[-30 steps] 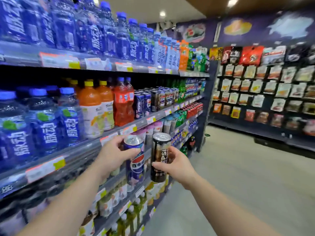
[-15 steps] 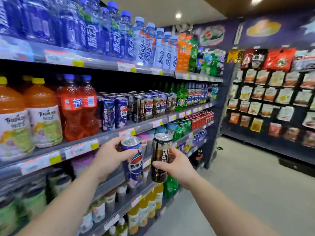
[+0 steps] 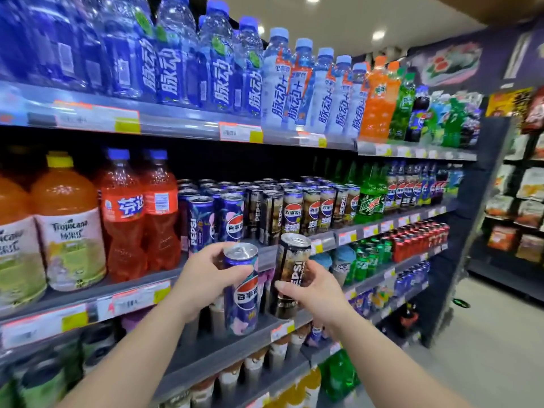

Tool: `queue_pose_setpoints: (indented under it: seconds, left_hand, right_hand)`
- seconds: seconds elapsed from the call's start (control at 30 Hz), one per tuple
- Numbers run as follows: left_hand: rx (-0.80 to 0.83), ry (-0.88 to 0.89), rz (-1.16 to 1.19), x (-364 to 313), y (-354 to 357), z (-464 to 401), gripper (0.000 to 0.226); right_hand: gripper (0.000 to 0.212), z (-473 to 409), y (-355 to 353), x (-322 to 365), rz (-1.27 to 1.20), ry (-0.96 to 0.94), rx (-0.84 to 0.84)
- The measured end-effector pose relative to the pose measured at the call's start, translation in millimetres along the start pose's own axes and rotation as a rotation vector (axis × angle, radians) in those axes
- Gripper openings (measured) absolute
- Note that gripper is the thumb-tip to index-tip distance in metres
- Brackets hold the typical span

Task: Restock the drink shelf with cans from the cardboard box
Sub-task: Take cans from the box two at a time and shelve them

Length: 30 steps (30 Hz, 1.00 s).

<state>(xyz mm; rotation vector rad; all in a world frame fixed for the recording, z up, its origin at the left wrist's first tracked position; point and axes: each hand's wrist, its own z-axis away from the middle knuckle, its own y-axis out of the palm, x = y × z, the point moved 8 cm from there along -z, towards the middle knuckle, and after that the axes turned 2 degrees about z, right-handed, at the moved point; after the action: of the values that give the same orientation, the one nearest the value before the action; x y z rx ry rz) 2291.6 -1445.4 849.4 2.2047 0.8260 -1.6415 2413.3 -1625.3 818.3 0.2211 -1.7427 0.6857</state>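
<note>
My left hand (image 3: 203, 278) grips a tall blue Pepsi can (image 3: 241, 293), held upright in front of the drink shelf (image 3: 323, 240). My right hand (image 3: 315, 290) grips a tall dark brown Pepsi can (image 3: 290, 275), also upright, just right of the blue one. Both cans hang below the front edge of the shelf. On that shelf stand rows of blue Pepsi cans (image 3: 215, 219) and dark Pepsi cans (image 3: 291, 213), directly above my hands. The cardboard box is not in view.
Orange juice bottles (image 3: 67, 225) and red soda bottles (image 3: 141, 213) stand left of the cans, green bottles (image 3: 371, 198) to the right. Blue water bottles (image 3: 176, 60) fill the top shelf. A snack rack (image 3: 524, 189) lines the aisle's far right; the floor (image 3: 485, 348) lies between.
The view has shifted along the shelf and closer, so the rows of Pepsi cans now sit right above my hands. Both hands keep their cans and have risen slightly.
</note>
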Motion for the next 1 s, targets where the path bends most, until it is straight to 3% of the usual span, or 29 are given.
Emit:
queue_pose_setpoints:
  seconds: [0.2,0.37,0.7,0.8,0.87,0.97,1.0]
  left_hand:
    - [-0.086,0.018,-0.002,-7.7,-3.4,-50.8,0.029]
    - [-0.142,0.051,-0.083,-24.0,-0.4,-82.8,0.030]
    - [-0.289,0.101,-0.224,-50.0,26.9,-133.0,0.039]
    - [-0.303,0.124,-0.396,-58.9,37.7,-145.6,0.044]
    - [-0.318,0.152,-0.610,-65.7,44.3,-152.1,0.049]
    - [-0.338,0.170,-0.958,-67.6,46.3,-163.2,0.067]
    - [-0.341,0.163,-1.046,-66.3,44.8,-165.5,0.071]
  right_hand:
    - [0.087,-64.9,-4.0,19.1,0.004,-0.059,0.011]
    - [0.103,-104.3,-10.6,40.4,0.038,-0.141,-0.007]
    - [0.094,-167.1,-37.0,37.0,-0.011,-0.195,0.021]
    - [0.089,-181.2,-48.0,32.9,-0.038,-0.230,0.075]
    - [0.090,-189.8,-53.9,29.3,-0.042,-0.219,0.100]
    - [0.072,-192.4,-52.1,28.3,-0.032,-0.214,0.148]
    - [0.077,-195.1,-50.1,25.5,-0.022,-0.223,0.156]
